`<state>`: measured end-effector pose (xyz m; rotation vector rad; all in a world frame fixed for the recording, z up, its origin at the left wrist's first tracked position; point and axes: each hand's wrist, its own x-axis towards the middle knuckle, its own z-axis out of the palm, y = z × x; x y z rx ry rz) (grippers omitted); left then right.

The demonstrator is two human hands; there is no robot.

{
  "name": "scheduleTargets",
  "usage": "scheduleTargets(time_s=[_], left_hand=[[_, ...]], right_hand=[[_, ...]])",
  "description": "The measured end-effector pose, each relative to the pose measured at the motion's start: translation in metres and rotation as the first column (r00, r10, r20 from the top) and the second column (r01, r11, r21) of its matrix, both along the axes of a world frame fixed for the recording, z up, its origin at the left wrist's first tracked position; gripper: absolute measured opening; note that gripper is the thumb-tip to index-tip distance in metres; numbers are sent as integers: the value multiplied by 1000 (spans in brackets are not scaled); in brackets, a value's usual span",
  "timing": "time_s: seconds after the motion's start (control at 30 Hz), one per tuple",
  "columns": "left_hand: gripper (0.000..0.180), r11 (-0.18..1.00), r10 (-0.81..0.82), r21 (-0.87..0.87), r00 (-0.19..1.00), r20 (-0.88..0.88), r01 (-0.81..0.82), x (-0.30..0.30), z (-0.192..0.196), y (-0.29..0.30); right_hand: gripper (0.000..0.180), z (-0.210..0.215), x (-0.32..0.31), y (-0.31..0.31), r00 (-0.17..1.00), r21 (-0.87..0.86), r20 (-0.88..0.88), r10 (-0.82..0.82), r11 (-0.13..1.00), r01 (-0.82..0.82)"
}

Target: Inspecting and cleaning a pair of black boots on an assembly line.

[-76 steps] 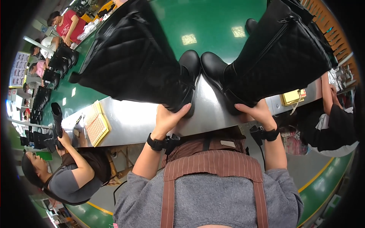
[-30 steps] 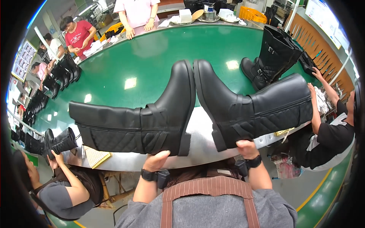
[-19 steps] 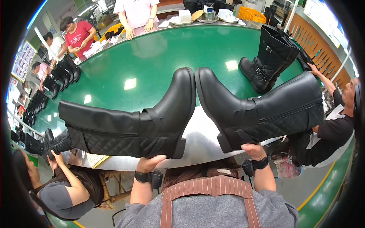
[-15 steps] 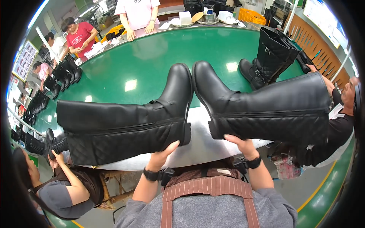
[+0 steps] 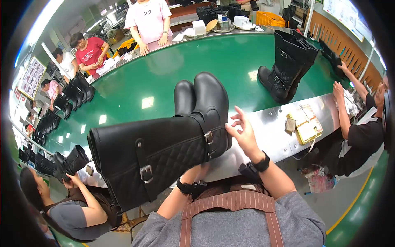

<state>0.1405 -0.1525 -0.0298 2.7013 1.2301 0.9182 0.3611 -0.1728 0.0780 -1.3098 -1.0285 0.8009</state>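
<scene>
The long green conveyor table runs across the view with a steel edge nearest the person. Over that edge the pair of tall black quilted leather boots, splayed toe to toe half a second ago, now lie stacked side by side, shafts pointing to the person's left and toes up over the green belt. Another pair of black buckled boots stands upright farther right on the belt. The right hand has let go and hovers just beside the heels, fingers spread wide. The left hand is mostly hidden beneath the boots; its grip cannot be told.
</scene>
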Motion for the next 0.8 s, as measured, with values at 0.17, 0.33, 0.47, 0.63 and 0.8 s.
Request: scheduleTargets(time_s=[0.17,0.33,0.47,0.63,0.8], left_hand=[[72,998,-58,17,993,107,56,21,46,6],[85,985,-171,40,924,341,167,28,100,34],[99,722,-153,-234,480,864,651,15,144,40],[72,351,339,-412,296,893,841,45,130,77],[68,127,566,-338,212,797,933,52,73,97]], right_hand=[[64,-3,3,28,620,70,-674,402,870,-488],[69,16,10,33,593,-21,-759,267,901,-432],[68,1,4,37,415,142,-832,367,865,-480],[68,-32,4,47,272,223,-879,392,841,-492],[67,-45,13,55,145,285,-906,398,826,-487]])
